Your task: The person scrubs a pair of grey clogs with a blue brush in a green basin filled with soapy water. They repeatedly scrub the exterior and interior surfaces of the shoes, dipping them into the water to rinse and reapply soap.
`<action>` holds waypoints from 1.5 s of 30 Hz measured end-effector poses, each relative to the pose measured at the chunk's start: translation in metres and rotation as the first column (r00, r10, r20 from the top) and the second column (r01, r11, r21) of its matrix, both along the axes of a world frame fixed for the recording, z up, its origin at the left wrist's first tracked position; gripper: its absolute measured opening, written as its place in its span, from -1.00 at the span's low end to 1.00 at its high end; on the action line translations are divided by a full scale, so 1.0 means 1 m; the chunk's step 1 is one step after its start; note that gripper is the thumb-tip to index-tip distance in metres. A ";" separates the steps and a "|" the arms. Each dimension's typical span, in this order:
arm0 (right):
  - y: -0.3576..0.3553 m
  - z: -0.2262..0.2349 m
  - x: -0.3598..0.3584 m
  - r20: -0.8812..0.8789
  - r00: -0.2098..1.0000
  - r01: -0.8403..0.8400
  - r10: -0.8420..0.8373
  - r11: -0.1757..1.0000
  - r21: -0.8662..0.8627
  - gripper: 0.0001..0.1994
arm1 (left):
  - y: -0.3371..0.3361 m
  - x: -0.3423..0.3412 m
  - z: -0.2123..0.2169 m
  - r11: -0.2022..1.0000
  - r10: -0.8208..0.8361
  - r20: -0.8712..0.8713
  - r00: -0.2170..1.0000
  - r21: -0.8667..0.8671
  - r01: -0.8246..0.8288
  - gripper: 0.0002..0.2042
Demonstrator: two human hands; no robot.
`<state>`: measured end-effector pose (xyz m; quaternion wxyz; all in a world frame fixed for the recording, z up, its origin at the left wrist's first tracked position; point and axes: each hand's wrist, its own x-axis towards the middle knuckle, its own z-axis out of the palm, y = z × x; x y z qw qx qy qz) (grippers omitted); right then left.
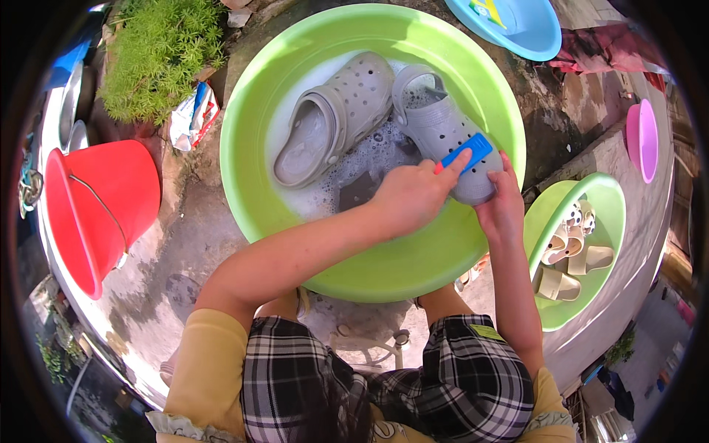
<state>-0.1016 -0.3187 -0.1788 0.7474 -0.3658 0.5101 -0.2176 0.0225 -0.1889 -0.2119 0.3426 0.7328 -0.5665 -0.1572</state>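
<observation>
Two grey perforated clogs lie in one large green basin [258,184] of soapy water: the left clog [332,118] rests loose on its own, well apart from both hands, and the right clog [443,133] lies just right of it, toe toward the near side. One blue brush [467,153] sits on top of the right clog's toe. The left hand [410,196] reaches across from the left with its fingers [452,164] curled closed over the brush, pressing it onto the clog, so the brush sticks out past the fingertips on the far side. The right hand [502,207] grips the clog's toe from the near right, fingers wrapped against its side and closed on it. One dark square piece [358,190] lies in the suds just left of the left hand.

Around it stand one red bucket [100,207] at the far left, one smaller green basin [613,199] at the right holding several pale sandals [569,255], one blue basin [532,29] at the far right, and one pink basin [644,139] at the right edge.
</observation>
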 end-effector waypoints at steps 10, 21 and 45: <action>0.015 0.007 0.001 -0.111 0.969 -0.240 0.222 0.952 -0.188 -0.28 | -0.001 -0.011 0.018 0.992 -0.041 -0.092 0.995 0.118 0.052 -0.49; 0.013 0.007 -0.001 -0.341 0.878 -0.477 0.337 0.684 -0.553 -0.21 | -0.009 0.017 0.019 0.995 0.059 -0.166 0.984 0.088 -0.044 -0.51; 0.018 0.051 0.030 -0.557 0.829 -0.540 0.054 0.344 -0.769 -0.31 | 0.005 0.044 0.055 0.990 -0.008 -0.686 0.727 -0.109 -0.092 -0.54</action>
